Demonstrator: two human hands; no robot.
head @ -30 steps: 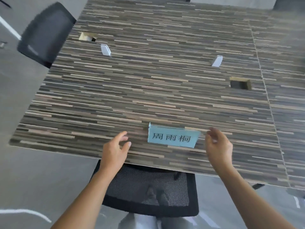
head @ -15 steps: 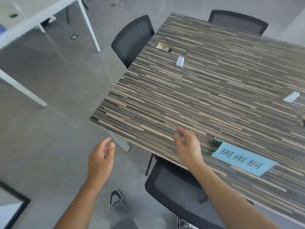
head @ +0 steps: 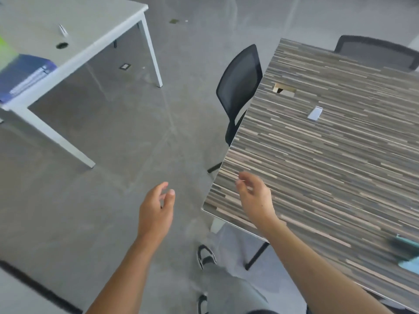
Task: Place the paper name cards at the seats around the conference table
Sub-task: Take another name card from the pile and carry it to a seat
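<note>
The striped wood conference table (head: pixel 317 168) fills the right side. A light blue name card (head: pixel 409 254) stands near its front edge at the far right, partly cut off by the frame. A white folded card (head: pixel 315 113) sits further back on the table. My left hand (head: pixel 156 209) hangs over the grey floor, fingers apart and holding nothing. My right hand (head: pixel 256 196) hovers over the table's near left corner, fingers loosely spread and holding nothing.
A black mesh chair (head: pixel 240 87) stands at the table's left side, another (head: pixel 374 51) at the far end. A white desk (head: pixel 72 35) at upper left carries a blue book (head: pixel 25 75) and a small white card (head: pixel 63 30). A cable cut-out (head: pixel 284 89) opens in the tabletop.
My view has swung left, away from the blue name card, which now rests on the table at the far right. Both hands have left the card and moved toward the table's corner.
</note>
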